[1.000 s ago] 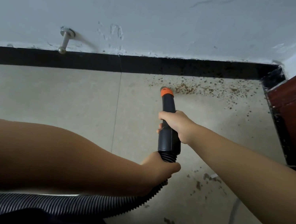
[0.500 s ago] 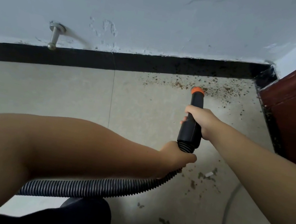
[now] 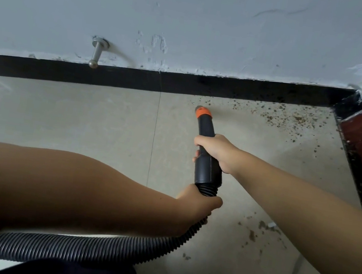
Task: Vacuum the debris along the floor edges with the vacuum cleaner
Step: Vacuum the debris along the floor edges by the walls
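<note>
Fingers [image 3: 207, 140] wrapped round vacuum nozzle [image 3: 206, 147], left hand [image 3: 198, 204] gripping hose [image 3: 92, 250]

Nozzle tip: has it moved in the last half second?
Yes. The orange nozzle tip has swept left along the baseboard, ending closer to the floor tile seam.

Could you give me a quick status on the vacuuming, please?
Right hand grips nozzle, left hand grips hose. Debris remains by baseboard. Nothing blocking.

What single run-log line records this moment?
right hand: grips black vacuum wand | left hand: grips ribbed grey hose | orange nozzle tip: near black skirting | brown debris: remains rightward
</note>
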